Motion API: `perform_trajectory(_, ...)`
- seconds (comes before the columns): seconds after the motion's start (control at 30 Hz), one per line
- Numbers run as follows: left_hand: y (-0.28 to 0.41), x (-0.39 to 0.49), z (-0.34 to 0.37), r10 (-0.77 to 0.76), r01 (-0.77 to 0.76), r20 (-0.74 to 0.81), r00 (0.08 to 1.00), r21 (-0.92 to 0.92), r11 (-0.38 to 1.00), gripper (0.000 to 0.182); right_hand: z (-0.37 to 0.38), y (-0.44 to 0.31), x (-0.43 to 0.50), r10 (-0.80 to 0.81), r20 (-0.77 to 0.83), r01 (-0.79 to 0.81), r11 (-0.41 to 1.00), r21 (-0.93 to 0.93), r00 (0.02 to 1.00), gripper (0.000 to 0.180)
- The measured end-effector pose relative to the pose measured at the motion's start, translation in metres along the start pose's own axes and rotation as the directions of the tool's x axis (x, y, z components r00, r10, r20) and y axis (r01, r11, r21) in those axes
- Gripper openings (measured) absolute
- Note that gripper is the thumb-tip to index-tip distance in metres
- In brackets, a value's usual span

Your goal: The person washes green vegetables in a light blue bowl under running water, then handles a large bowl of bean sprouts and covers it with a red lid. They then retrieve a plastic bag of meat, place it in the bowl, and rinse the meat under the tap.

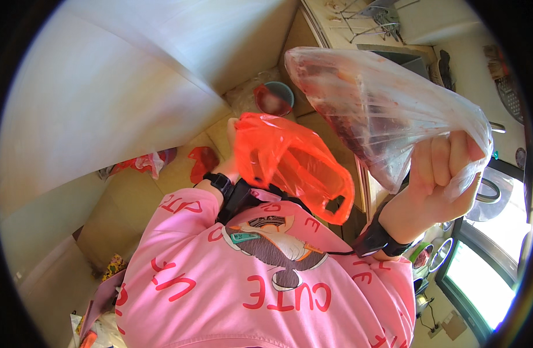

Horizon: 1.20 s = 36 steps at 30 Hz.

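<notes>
My right hand (442,163) is raised at the right, its fingers closed around the gathered end of a clear plastic bag (370,113). Dark red contents, which look like raw meat, show through the bag's cloudy film. An orange-red plastic carrier bag (288,152) hangs from my left hand (232,132), which the bag mostly hides. The carrier bag's handles droop towards my chest, and I make out nothing inside it. The two bags are apart, the clear one higher and to the right.
A large white panel (110,95) stands close on the left. On the floor are a blue basin (280,93) with a red bag at it and another red bag (203,163). To the right are a sink (396,58), a wire rack (366,26), a pot lid (488,200) and bowls (440,254).
</notes>
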<state>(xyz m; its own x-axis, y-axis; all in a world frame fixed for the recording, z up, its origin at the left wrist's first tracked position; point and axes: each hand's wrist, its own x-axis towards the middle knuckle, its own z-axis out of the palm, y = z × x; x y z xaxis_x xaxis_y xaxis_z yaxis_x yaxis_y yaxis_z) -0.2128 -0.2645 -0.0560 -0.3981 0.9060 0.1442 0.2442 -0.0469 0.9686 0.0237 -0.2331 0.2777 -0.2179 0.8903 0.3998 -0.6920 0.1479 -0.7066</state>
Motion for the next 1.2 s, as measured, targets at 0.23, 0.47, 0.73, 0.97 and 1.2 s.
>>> perform_trajectory(0.23,-0.047,-0.005,-0.024,-0.708,0.701,0.047,0.705,-0.2,0.685,0.015,-0.007,-0.001,-0.009,-0.024,-0.199,-0.011,0.985,-0.171,0.98,0.027)
perform_trajectory(0.47,-0.077,-0.01,-0.062,-0.945,0.858,0.311,0.096,-0.508,-0.08,0.016,-0.016,-0.007,-0.017,-0.093,-0.364,0.008,0.973,-0.23,0.927,0.023)
perform_trajectory(0.73,-0.116,-0.016,-0.033,-0.99,0.993,0.135,0.048,-0.117,0.032,0.014,-0.031,-0.012,-0.02,-0.1,-0.418,0.001,0.973,-0.23,0.903,0.021)
perform_trajectory(0.97,-0.107,-0.009,-0.009,-0.938,0.908,0.311,0.154,0.329,0.258,0.021,-0.042,-0.014,-0.026,-0.101,-0.417,0.002,0.973,-0.232,0.903,0.021)
perform_trajectory(1.2,-0.086,0.008,0.01,-0.869,0.718,0.349,0.35,0.496,0.488,0.025,-0.04,-0.014,-0.023,-0.155,-0.47,0.03,0.965,-0.262,0.869,0.02)
